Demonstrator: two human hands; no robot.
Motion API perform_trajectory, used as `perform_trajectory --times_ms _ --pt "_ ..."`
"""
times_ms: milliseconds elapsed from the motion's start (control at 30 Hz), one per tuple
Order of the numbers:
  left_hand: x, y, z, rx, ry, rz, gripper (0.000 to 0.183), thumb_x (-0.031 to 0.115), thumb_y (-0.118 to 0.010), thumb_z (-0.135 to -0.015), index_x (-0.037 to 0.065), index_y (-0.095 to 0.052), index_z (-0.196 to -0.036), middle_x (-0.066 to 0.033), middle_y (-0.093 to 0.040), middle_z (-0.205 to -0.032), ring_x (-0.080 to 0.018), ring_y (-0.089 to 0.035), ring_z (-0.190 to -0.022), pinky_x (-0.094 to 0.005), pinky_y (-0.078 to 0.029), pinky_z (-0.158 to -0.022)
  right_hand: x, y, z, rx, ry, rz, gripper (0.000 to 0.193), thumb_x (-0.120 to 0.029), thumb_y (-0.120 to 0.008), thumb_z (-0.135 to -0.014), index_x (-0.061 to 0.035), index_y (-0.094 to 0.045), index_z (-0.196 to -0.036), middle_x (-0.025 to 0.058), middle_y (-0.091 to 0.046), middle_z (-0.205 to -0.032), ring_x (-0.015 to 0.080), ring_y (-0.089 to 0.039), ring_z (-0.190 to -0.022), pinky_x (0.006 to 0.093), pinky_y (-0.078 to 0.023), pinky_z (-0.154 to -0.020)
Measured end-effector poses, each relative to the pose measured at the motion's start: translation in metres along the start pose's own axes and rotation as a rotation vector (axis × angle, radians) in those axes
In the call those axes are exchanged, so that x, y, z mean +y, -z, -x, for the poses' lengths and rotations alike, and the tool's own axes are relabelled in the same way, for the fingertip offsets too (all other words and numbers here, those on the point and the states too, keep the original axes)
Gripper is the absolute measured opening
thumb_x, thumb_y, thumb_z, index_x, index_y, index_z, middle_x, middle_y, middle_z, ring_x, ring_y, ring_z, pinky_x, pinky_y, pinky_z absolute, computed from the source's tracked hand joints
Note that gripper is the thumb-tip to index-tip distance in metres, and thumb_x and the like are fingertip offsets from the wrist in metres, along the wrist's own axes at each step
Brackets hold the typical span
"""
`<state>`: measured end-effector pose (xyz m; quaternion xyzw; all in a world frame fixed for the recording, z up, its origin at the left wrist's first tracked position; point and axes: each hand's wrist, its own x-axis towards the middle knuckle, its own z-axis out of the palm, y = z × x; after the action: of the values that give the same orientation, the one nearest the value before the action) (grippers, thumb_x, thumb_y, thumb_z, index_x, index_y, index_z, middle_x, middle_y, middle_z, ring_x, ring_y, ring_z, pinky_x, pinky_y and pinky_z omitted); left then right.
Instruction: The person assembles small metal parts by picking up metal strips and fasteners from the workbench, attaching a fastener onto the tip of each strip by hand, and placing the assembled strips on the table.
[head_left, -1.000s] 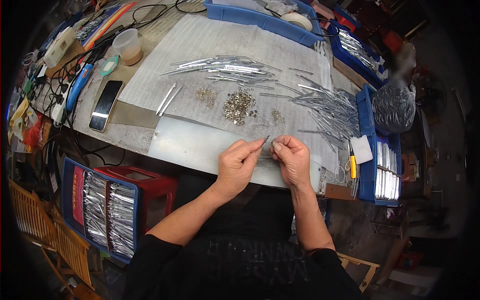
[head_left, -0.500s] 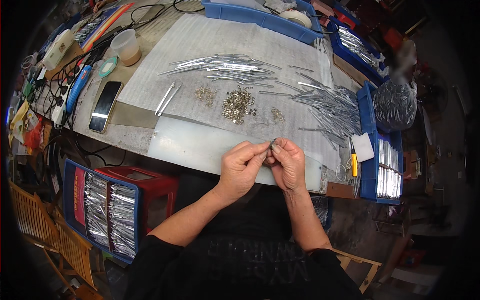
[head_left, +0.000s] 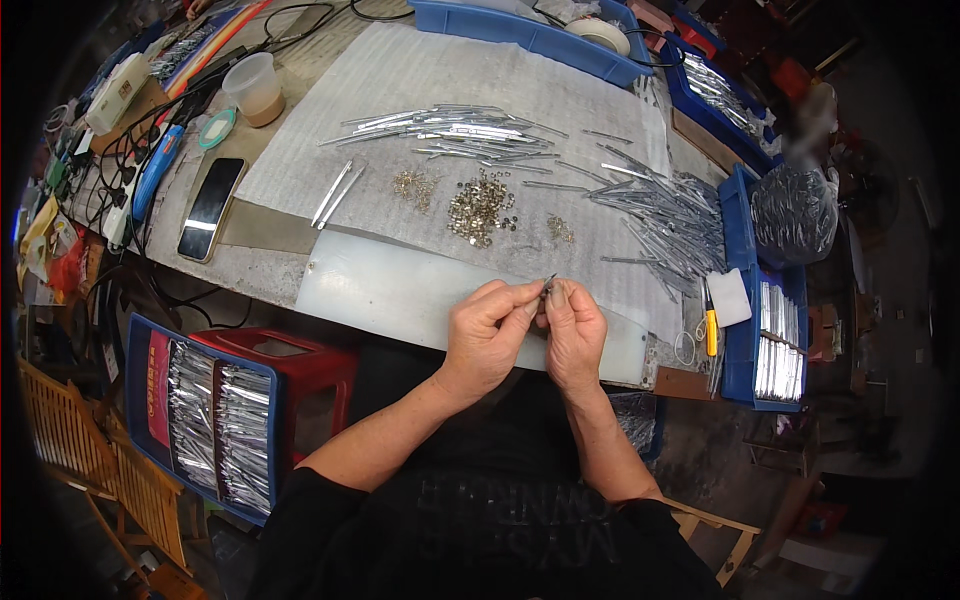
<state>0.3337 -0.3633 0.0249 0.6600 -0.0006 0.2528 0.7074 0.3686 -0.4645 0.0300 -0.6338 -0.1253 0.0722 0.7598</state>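
Note:
My left hand (head_left: 488, 335) and my right hand (head_left: 574, 335) meet fingertip to fingertip over the near edge of a pale board (head_left: 400, 290). Both are closed in a pinch around a small dark piece (head_left: 550, 284), mostly covered by the fingers; its kind cannot be made out. Beyond the hands lie a heap of small brass-coloured metal parts (head_left: 480, 208), a scatter of tinier golden bits (head_left: 412, 188) and a smaller scatter of golden bits (head_left: 561, 229). Slim silvery metal strips form a far pile (head_left: 460, 130) and a larger right pile (head_left: 665, 215). Two strips (head_left: 338, 195) lie apart at left.
Blue bins of strips stand at right (head_left: 738, 340) and lower left (head_left: 200, 420), the latter beside a red stool (head_left: 325, 370). A phone (head_left: 212, 210), plastic cup (head_left: 255, 90) and cables (head_left: 115, 165) occupy the left. A yellow-handled tool (head_left: 711, 330) lies near the right bin.
My right hand has turned slightly, its thumb now pointing more upright. The fingertips stay together around the small piece. The things on the table have not been moved.

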Motion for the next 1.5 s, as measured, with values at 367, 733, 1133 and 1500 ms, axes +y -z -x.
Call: perform_trajectory --times_ms 367,733,1133,1500 --pt "0.001 -0.002 0.003 -0.036 -0.023 0.004 0.017 -0.004 -0.055 -0.079 -0.001 -0.061 -0.095 -0.0004 -0.05 -0.069 -0.0036 -0.043 -0.057 -0.0175 -0.034 -0.047 0.001 0.011 -0.009 0.008 0.007 0.028 0.026 -0.023 -0.048 -0.089 -0.0003 -0.055 -0.079 -0.0007 -0.051 -0.067 0.0036 -0.042 -0.059 0.018 -0.035 -0.053" --pt "0.004 -0.001 0.006 -0.077 0.013 0.068 0.018 -0.004 -0.054 -0.08 -0.001 -0.06 -0.097 -0.001 -0.049 -0.072 -0.0032 -0.043 -0.058 -0.0169 -0.034 -0.048 -0.005 0.014 -0.012 0.005 0.161 0.26 0.023 -0.022 -0.051 -0.087 -0.0002 -0.054 -0.082 0.0016 -0.054 -0.074 0.0051 -0.046 -0.062 0.0176 -0.038 -0.055" --pt "-0.001 0.0 0.005 -0.082 0.069 0.117 0.018 -0.004 -0.053 -0.081 -0.002 -0.059 -0.098 -0.0017 -0.05 -0.075 -0.0032 -0.044 -0.059 -0.0165 -0.034 -0.048 -0.001 0.018 -0.01 0.09 0.015 0.094 0.014 -0.013 -0.057 -0.083 0.0002 -0.054 -0.086 0.0003 -0.054 -0.074 0.0042 -0.047 -0.065 0.0173 -0.04 -0.057" --pt "-0.002 -0.001 0.007 -0.061 0.129 0.217 0.018 -0.003 -0.053 -0.081 -0.002 -0.059 -0.098 -0.0016 -0.051 -0.075 -0.0025 -0.042 -0.057 -0.0161 -0.033 -0.046 0.003 0.012 -0.004 0.048 0.3 0.327 0.011 -0.01 -0.057 -0.082 0.001 -0.055 -0.08 0.0017 -0.053 -0.067 0.0067 -0.047 -0.06 0.0207 -0.04 -0.051"
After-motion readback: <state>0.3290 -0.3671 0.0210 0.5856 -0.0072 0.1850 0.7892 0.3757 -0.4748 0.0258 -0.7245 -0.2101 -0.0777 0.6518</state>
